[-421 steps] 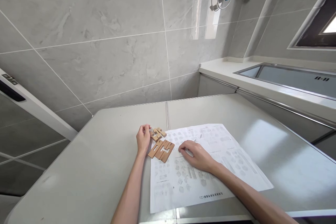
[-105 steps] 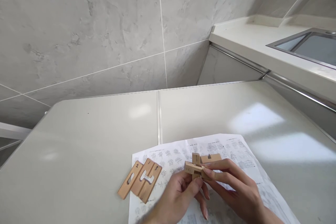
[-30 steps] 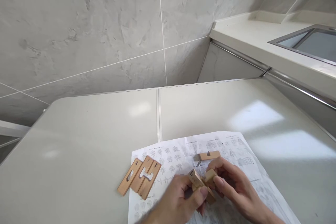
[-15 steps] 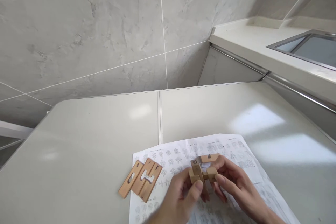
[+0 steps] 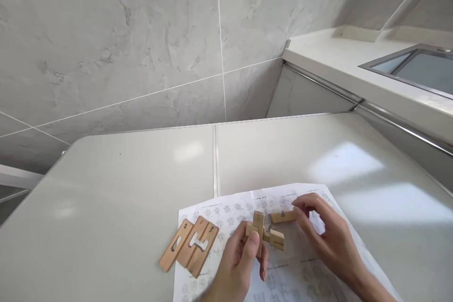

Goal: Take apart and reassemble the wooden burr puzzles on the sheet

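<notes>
My left hand pinches a small cross of joined wooden puzzle pieces and holds it just above the printed instruction sheet. My right hand has its fingertips closed on a single loose wooden piece that lies on the sheet behind the cross. Three flat numbered wooden pieces lie side by side at the sheet's left edge, left of my left hand.
The pale table has a seam down its middle and a rounded far-left corner against a grey tiled wall. A white counter with a steel sink stands higher at the right.
My right hand has let go of the joined cross and moved back to the loose piece on the sheet. My left hand alone holds the cross, now turned upright.
</notes>
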### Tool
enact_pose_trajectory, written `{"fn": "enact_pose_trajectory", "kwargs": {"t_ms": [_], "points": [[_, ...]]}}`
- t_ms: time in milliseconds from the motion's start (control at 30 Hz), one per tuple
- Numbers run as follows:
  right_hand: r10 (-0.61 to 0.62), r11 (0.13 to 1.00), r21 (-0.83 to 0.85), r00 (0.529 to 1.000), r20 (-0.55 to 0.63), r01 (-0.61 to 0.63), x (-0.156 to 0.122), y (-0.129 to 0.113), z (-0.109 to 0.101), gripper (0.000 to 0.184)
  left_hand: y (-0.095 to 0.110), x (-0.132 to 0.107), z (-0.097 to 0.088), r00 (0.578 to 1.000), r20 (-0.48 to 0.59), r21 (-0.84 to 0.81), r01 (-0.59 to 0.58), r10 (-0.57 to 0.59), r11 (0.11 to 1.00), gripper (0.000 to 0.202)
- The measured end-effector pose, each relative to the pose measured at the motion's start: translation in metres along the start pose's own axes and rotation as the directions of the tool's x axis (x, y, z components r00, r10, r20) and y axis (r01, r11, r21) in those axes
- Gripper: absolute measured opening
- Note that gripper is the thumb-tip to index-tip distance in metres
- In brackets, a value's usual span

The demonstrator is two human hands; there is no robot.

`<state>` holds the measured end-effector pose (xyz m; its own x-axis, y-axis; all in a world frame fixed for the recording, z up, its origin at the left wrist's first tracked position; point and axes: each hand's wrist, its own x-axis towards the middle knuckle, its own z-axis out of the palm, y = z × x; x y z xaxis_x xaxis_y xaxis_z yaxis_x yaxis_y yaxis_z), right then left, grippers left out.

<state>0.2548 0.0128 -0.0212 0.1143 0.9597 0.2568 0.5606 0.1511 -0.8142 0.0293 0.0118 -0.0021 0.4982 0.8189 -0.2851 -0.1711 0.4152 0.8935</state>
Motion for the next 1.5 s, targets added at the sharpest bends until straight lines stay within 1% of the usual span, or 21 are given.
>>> {"fn": "enact_pose_trajectory", "kwargs": {"t_ms": [67,167,267,367,433,567,733,800,867,933,1000,1067,1167,1267,1367,1500], "points": [[-0.031,0.998,-0.053,0.997,0.07,0.034,0.0,0.004,0.002,0.009,0.003,-0.001,0.0,1.0,-0.019,-0.011,0.019,-0.02,1.0,0.047],[-0.05,0.993,-0.098,0.984,0.173,0.068,-0.002,0.008,0.004,0.013,0.004,-0.001,0.0,0.998,-0.046,-0.051,0.043,-0.045,0.998,0.049],[-0.086,0.983,-0.132,0.96,0.268,0.125,-0.002,0.013,0.004,0.017,-0.001,0.001,-0.003,0.998,-0.044,-0.087,0.031,-0.035,0.996,0.051],[-0.151,0.969,-0.134,0.927,0.342,0.207,0.002,0.015,0.002,0.014,-0.005,0.003,-0.006,0.999,-0.033,-0.13,0.022,-0.026,0.991,0.051],[-0.185,0.965,-0.106,0.912,0.366,0.239,0.004,0.016,0.001,0.012,-0.004,0.003,-0.007,0.999,-0.019,-0.158,0.035,-0.039,0.987,0.051],[-0.215,0.968,-0.04,0.904,0.369,0.247,0.005,0.015,-0.001,0.012,0.0,0.003,-0.009,0.998,-0.011,-0.175,0.066,-0.069,0.982,0.05],[-0.227,0.969,-0.018,0.923,0.309,0.245,0.001,0.014,-0.004,0.01,-0.003,0.003,-0.011,0.997,0.018,-0.149,0.071,-0.069,0.986,0.049],[-0.194,0.978,-0.011,0.936,0.295,0.206,0.0,0.012,-0.005,0.012,-0.003,0.003,-0.011,0.997,0.018,-0.124,0.077,-0.075,0.989,0.05],[-0.139,0.99,0.01,0.943,0.304,0.142,-0.001,0.009,-0.006,0.016,-0.001,0.003,-0.01,0.997,0.018,-0.102,0.079,-0.078,0.992,0.051],[-0.106,0.994,0.049,0.934,0.34,0.095,-0.001,0.006,-0.007,0.021,0.004,0.002,-0.008,0.996,0.018,-0.086,0.093,-0.092,0.992,0.051],[-0.115,0.992,0.096,0.921,0.372,0.085,-0.001,0.003,-0.007,0.025,0.009,0.002,-0.006,0.994,0.015,-0.068,0.111,-0.11,0.992,0.051],[-0.126,0.989,0.119,0.923,0.363,0.089,-0.002,0.002,-0.007,0.022,0.011,0.001,-0.003,0.994,0.005,-0.034,0.106,-0.106,0.994,0.049],[-0.1,0.992,0.108,0.943,0.317,0.068,-0.003,0.001,-0.005,0.017,0.01,-0.001,-0.002,0.996,-0.004,0.01,0.088,-0.087,0.996,0.047],[-0.101,0.99,0.125,0.939,0.33,0.063,-0.003,0.0,-0.005,0.011,0.005,-0.003,-0.004,0.993,0.008,-0.017,0.115,-0.115,0.993,0.046],[-0.12,0.985,0.155,0.933,0.34,0.071,-0.002,-0.002,-0.006,0.013,0.003,-0.004,-0.007,0.989,-0.013,-0.055,0.144,-0.145,0.988,0.045],[-0.117,0.981,0.187,0.94,0.322,0.058,-0.004,-0.004,-0.004,0.015,0.005,-0.003,-0.008,0.984,-0.05,-0.043,0.17,-0.172,0.985,0.053]]}}
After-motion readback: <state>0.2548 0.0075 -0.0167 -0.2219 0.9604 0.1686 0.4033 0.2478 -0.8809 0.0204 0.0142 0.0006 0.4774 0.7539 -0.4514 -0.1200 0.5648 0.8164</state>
